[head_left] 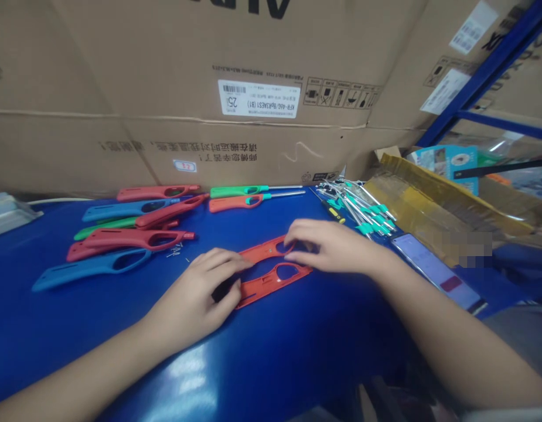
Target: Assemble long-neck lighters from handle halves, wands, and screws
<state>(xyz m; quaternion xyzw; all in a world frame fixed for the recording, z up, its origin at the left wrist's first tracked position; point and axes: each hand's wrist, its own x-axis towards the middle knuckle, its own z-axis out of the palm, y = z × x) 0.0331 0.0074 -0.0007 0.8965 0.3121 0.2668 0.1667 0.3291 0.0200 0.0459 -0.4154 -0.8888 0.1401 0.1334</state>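
Observation:
Two orange lighter casing halves lie side by side in front of me, a far half (265, 251) and a near half (264, 285), the near one with its inside facing up. My left hand (211, 287) is curled over their left ends, its fingers at the far half and its thumb against the near half. At the right end of the far half, my right hand (326, 246) pinches it around the trigger opening with thumb and fingers. My hands cover both ends of the far half and the left end of the near one.
Red, blue and green lighter casings (121, 237) lie at left. Behind are a green lighter (233, 191) and an orange lighter (229, 203) with metal tubes. At right are several metal tubes (356, 205), a screwdriver (334, 213), a phone (433, 266) and a carton (411, 205). Cardboard boxes (165, 70) stand behind.

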